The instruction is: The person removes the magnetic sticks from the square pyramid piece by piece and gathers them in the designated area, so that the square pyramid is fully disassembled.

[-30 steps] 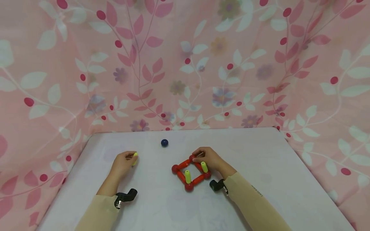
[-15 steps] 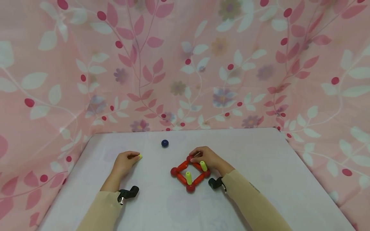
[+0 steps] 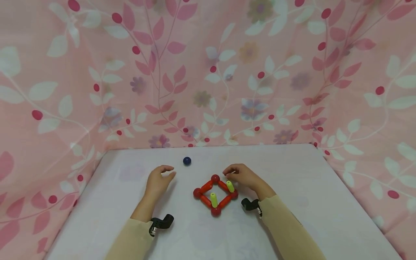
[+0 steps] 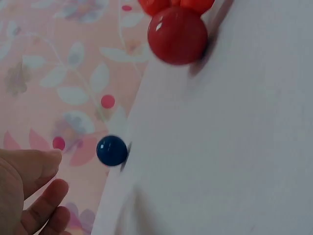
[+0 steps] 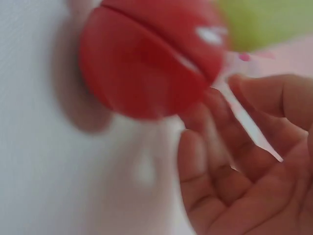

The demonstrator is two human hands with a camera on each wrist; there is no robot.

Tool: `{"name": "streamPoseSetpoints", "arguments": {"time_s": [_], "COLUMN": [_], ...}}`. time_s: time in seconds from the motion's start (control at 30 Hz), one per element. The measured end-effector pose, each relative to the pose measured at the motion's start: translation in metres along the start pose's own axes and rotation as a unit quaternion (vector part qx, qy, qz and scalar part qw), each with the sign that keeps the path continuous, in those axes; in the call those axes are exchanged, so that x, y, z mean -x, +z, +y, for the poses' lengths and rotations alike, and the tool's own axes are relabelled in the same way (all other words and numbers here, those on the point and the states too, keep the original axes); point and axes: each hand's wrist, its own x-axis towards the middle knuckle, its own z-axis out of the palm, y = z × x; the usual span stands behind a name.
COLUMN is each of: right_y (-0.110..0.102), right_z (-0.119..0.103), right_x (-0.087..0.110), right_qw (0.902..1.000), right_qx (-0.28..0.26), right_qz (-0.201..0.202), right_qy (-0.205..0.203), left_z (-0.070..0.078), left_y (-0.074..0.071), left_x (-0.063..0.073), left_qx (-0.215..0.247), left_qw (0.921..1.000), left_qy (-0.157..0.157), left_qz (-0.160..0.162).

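A diamond-shaped frame of red rods (image 3: 224,201) and red balls (image 3: 216,211) lies on the white table. Yellow-green rods (image 3: 213,199) stand up from the front ball and the right ball (image 3: 234,194). My left hand (image 3: 157,183) is left of the frame, thumb and fingers spread apart, with nothing visible between them. Close to its fingertips sits a dark blue ball (image 3: 187,161). No third yellow-green rod shows now. My right hand (image 3: 244,176) hovers just right of the back ball (image 3: 215,178), fingers loosely bent and holding nothing. In the right wrist view a red ball (image 5: 146,63) fills the upper part.
Pink floral cloth (image 3: 208,79) hangs behind and beside the table (image 3: 201,238). The table's back edge runs just beyond the blue ball. Black wrist cameras (image 3: 161,224) stick out from both sleeves.
My left hand has moved right toward the blue ball, and the yellow-green rod it held is out of sight. My right hand has let go of the back red ball and shifted right.
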Motion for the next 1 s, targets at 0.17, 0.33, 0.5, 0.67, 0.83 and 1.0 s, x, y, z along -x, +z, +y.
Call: {"name": "streamPoseSetpoints", "arguments": {"time_s": [0.17, 0.33, 0.5, 0.67, 0.83, 1.0], "right_y": [-0.01, -0.015, -0.014, -0.012, -0.009, -0.006], "right_z": [0.002, 0.008, 0.012, 0.012, 0.019, 0.02], "right_x": [0.02, 0.032, 0.035, 0.033, 0.025, 0.017], "right_qw": [0.9987, 0.9948, 0.9937, 0.9939, 0.9932, 0.9911], "right_qx": [0.018, 0.037, 0.032, 0.032, 0.032, 0.033], "right_qz": [-0.047, -0.095, -0.107, -0.102, -0.101, -0.103], "right_qy": [0.005, -0.002, -0.013, -0.028, -0.048, -0.076], "left_z": [0.015, 0.035, 0.059, 0.073, 0.079, 0.079], "left_y": [0.029, 0.052, 0.066, 0.077, 0.085, 0.089], "left_x": [0.009, 0.016, 0.02, 0.019, 0.019, 0.019], "left_qx": [0.023, 0.037, 0.061, 0.077, 0.088, 0.091], "left_qw": [0.9971, 0.9897, 0.9796, 0.9689, 0.9531, 0.9458], "left_qy": [0.022, 0.054, 0.083, 0.116, 0.132, 0.11], "left_qz": [-0.069, -0.127, -0.173, -0.204, -0.258, -0.292]}}
